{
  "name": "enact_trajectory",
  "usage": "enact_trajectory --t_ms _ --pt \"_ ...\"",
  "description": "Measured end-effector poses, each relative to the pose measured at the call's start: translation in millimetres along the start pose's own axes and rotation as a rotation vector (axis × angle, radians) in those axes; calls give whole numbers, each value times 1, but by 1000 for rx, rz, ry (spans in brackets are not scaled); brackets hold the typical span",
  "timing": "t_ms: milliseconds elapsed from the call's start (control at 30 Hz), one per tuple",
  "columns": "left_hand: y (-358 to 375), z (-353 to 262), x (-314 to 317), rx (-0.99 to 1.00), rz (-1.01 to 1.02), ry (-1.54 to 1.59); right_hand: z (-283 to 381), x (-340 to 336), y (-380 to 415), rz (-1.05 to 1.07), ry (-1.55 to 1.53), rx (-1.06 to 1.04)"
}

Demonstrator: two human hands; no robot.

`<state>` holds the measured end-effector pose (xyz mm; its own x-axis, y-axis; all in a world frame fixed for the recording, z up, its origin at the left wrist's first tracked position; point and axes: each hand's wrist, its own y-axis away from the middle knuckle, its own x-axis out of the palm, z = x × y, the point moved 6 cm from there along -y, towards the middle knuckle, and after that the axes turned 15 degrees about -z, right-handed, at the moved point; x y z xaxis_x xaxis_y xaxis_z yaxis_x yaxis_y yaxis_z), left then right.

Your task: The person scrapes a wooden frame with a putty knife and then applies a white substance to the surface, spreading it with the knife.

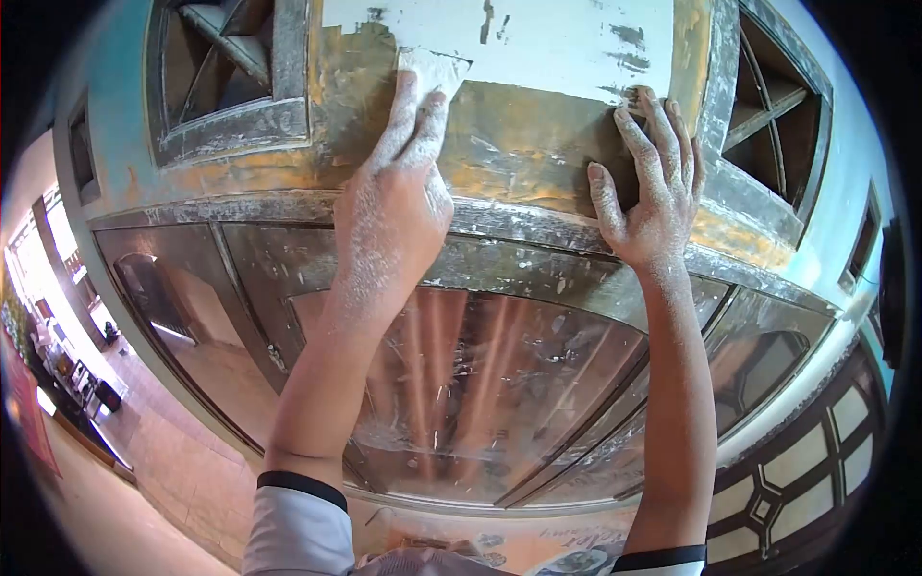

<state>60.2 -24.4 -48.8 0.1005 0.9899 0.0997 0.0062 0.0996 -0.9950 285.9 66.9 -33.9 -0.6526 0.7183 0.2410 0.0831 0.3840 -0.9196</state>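
Observation:
My left hand (396, 197), dusted with white powder, grips a flat scraper (434, 72) coated in white, its wide edge against the panel. Two of its fingers press along the blade. The scraper's edge touches the lower left part of a white patch (557, 48) on the brown and ochre panel (509, 144). My right hand (658, 182), also powdery, rests on the panel with its fingers spread, fingertips at the patch's lower right corner. It holds nothing.
Latticed openings (226, 67) flank the panel on both sides. Below runs a worn ledge (538, 226) above glass panes (480, 374) with reddish reflections. A tiled floor (182, 422) shows at lower left, and a patterned dark grille (797, 461) at lower right.

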Motion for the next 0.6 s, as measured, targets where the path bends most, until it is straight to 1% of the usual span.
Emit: enact_trajectory --t_ms 67,100,200,300,367,500,600 --pt "-14 0 -1 -90 2 60 0 0 0 1 2 -4" --pt "-24 -1 2 -66 -27 56 0 1 0 -4 -9 -4" --pt "-29 -4 7 -90 -36 34 0 1 1 -5 -9 -10" --pt "-1 -8 6 -118 -3 45 0 1 2 12 -3 -1" --pt "0 -11 6 -131 17 30 0 1 2 12 -6 0" --pt "-27 -11 7 -75 -49 40 0 1 2 13 4 -3" --pt "-8 -13 8 -84 -65 78 0 1 2 -3 6 -2"
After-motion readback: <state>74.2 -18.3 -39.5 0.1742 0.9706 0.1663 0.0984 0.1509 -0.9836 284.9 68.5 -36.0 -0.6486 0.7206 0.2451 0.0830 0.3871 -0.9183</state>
